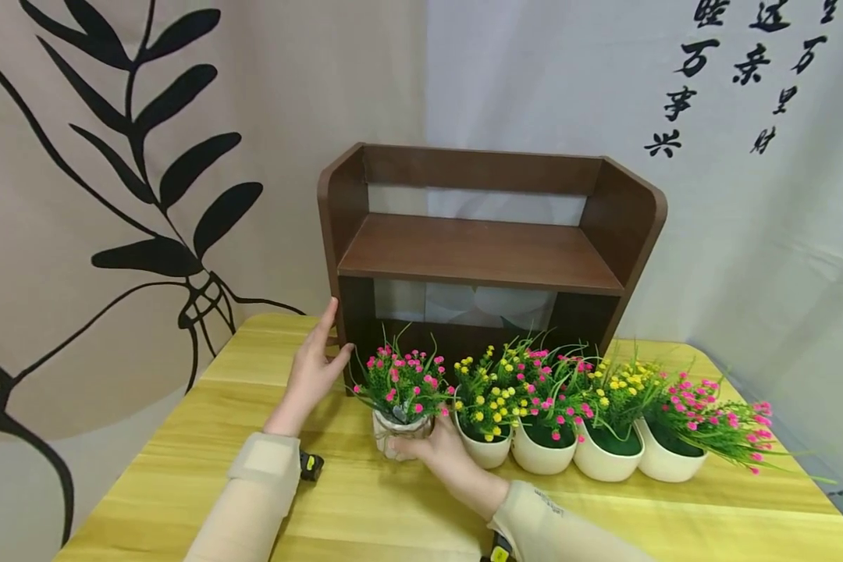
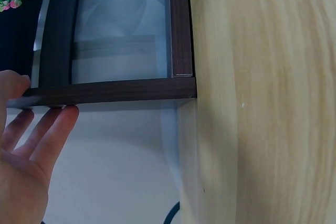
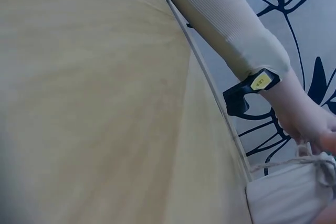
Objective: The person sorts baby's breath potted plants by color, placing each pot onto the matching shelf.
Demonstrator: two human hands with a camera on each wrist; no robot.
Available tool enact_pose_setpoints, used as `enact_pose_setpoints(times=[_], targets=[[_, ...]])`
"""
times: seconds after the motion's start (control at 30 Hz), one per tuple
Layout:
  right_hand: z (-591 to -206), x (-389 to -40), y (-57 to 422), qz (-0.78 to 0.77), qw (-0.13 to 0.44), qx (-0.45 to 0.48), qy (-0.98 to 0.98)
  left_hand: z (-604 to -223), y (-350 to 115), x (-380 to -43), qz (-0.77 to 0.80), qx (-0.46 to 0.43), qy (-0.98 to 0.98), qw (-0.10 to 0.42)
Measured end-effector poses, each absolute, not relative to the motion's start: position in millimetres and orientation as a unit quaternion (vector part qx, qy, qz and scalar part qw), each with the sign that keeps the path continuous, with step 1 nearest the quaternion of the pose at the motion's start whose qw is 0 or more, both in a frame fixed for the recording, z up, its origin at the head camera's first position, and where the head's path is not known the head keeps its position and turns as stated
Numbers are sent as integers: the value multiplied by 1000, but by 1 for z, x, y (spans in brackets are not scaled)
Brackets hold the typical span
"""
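Observation:
A small brown two-tier wooden shelf (image 1: 492, 250) stands upright on the table. My left hand (image 1: 312, 378) is at its left side panel (image 2: 115, 90); the left wrist view shows thumb and fingertips on opposite faces of that panel. My right hand (image 1: 453, 457) grips a potted plant (image 1: 400, 429) with pink flowers, thumb in front of its pale, wrapped pot. Twine around this pot (image 3: 289, 195) shows in the right wrist view. The plant is upright before the shelf's lower left front. Whether its base touches the table is hard to tell.
Several white pots stand in a row right of my right hand: yellow flowers (image 1: 488, 445), pink flowers (image 1: 544, 453), yellow flowers (image 1: 607, 457) and pink flowers (image 1: 670, 460). They partly hide the shelf's lower tier. Behind the wooden table (image 1: 204, 460) hangs a printed curtain (image 1: 274, 117).

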State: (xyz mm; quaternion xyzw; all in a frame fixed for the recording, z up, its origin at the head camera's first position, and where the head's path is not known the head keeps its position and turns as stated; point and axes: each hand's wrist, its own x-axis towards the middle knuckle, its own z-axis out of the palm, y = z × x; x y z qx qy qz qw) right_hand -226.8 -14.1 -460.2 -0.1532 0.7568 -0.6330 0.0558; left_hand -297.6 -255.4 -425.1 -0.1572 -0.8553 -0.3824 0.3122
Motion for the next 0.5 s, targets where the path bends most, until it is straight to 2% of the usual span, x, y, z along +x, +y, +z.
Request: enact_pose_setpoints(times=[0.2,0.5], targets=[[-465,-232,-21,-595,22,-146,790,-427,-256,-296,-387,-150,-857,306],[-467,-239,-25,-690,44,-160,704,-424,-256,-296,-393,-151,-857,295]])
